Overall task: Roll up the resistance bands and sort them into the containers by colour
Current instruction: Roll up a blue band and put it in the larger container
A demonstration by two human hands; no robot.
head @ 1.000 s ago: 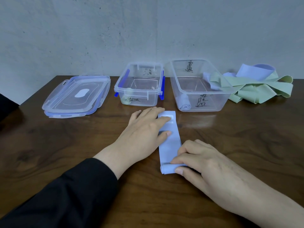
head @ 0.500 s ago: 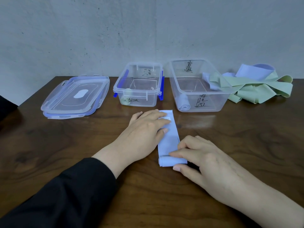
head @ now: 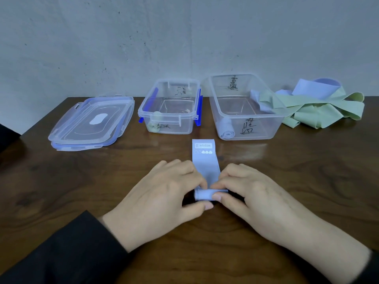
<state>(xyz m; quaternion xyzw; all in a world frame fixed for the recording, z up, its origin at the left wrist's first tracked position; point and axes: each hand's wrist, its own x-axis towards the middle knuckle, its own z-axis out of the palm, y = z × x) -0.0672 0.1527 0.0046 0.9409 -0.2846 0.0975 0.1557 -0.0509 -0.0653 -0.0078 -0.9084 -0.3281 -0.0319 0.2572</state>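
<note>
Lilac band (head: pixel 205 160) is pinched at its rolled near end by left hand (head: pixel 164 199) and right hand (head: pixel 252 197), fingers curled closed, so the coil is kept tight.

1. Table (head: pixel 307 191): dark wood, polished, faintly reflective.
2. Two containers, centre (head: pixel 170 128) and right (head: pixel 266 128): clear glossy plastic.
3. Lids (head: pixel 90 121), left: translucent plastic.
4. Bands, blue (head: pixel 206 167) and green (head: pixel 320 113): smooth, matt, probably rubber.
5. Wall (head: pixel 123 37): rough, matt.

A pale blue band (head: pixel 205 160) (white label print at its far end) lies on a dark brown wood-grain table (head: pixel 82 181); clear containers (head: pixel 246 111) bear black handwriting, beside a heap of pale green bands (head: pixel 320 113).
</note>
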